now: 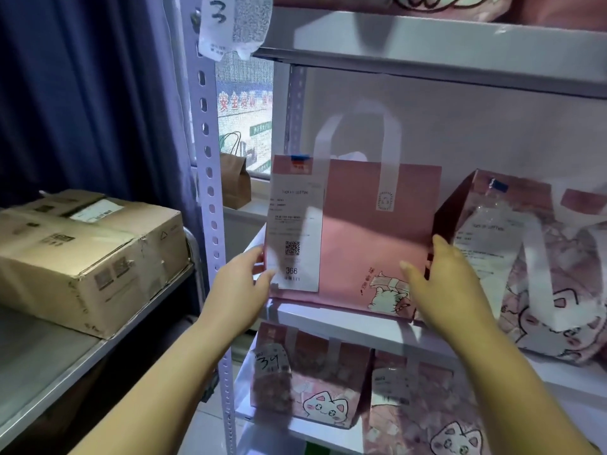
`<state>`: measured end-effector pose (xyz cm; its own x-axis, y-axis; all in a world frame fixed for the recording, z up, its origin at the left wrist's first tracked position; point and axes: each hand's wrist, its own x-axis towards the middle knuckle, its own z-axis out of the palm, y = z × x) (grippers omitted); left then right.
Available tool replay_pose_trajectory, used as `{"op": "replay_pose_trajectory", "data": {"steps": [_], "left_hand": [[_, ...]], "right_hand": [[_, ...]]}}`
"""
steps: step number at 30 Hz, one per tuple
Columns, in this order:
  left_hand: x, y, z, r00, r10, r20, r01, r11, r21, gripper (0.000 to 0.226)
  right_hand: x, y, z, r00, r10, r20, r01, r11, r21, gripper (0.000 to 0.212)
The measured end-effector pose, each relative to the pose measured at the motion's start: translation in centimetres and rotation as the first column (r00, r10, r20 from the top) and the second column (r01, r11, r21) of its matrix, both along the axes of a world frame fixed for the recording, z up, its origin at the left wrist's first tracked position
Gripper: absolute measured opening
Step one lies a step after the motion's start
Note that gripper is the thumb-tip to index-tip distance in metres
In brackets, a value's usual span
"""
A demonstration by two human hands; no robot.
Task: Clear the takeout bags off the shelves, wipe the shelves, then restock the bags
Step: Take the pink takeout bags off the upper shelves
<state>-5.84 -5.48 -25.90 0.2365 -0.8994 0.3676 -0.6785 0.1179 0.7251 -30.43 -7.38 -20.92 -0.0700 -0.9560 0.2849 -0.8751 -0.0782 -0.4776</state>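
Bare left hand (241, 279) and right hand (441, 285), bare forearms (184, 372).

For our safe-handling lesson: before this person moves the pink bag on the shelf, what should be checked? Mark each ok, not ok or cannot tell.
1. Left hand grips pink bag's left edge: ok.
2. Right hand grips its right edge: ok.
3. Bag upright: ok.
4. Receipt fixed to front: ok.
5. Clear of neighbouring bag: cannot tell.
6. Shelf wiped: cannot tell.
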Motion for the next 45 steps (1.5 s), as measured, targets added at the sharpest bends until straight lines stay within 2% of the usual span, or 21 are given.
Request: {"op": "replay_pose_trajectory", "data": {"steps": [4,9,12,16,20,23,32,41,45], "left_hand": [[0.4,-0.3,0.1,0.999,-0.019,-0.031,0.020,1.000,0.016,0.051],[0.3,-0.3,0.0,0.999,-0.043,-0.031,0.042,0.999,-0.025,0.055],[0.5,-0.1,0.0,0.998,-0.027,0.054,0.033,0.994,-0.108,0.052],[0.6,0.5,1.1,0.985,0.002,0.173,0.037,0.974,-0.223,0.044],[-1.2,1.1,2.9,0.972,-0.059,0.228,0.128,0.944,-0.302,0.031],[-3.7,1.3,3.5,0.970,-0.135,0.203,0.197,0.926,-0.322,0.026],[-12.3,0.8,2.3,0.918,-0.308,0.252,0.365,0.902,-0.230,0.019],[-19.0,-0.9,1.8,0.948,-0.231,0.217,0.272,0.944,-0.184,0.033],[-21.0,-1.1,1.6,0.958,-0.172,0.231,0.214,0.962,-0.169,0.027]], "right_hand": [[0.6,0.2,-0.2,0.999,0.033,0.021,-0.033,0.999,-0.030,0.068],[0.5,0.6,-0.2,0.999,0.025,0.042,-0.023,0.999,-0.048,0.060],[0.0,1.4,-0.1,0.996,0.020,0.082,-0.008,0.989,-0.148,0.041],[-0.8,3.2,0.4,0.991,0.040,0.131,-0.001,0.959,-0.284,0.028],[-2.5,5.0,0.1,0.985,0.011,0.173,0.033,0.968,-0.250,0.026],[-4.4,6.5,-0.6,0.981,-0.027,0.193,0.070,0.973,-0.222,0.019],[-13.8,7.9,-3.0,0.945,-0.260,0.198,0.284,0.953,-0.104,0.018],[-22.4,5.4,-3.5,0.951,-0.276,0.137,0.280,0.960,-0.010,0.043],[-24.0,3.7,-3.9,0.969,-0.239,0.060,0.237,0.971,0.045,0.037]]}}
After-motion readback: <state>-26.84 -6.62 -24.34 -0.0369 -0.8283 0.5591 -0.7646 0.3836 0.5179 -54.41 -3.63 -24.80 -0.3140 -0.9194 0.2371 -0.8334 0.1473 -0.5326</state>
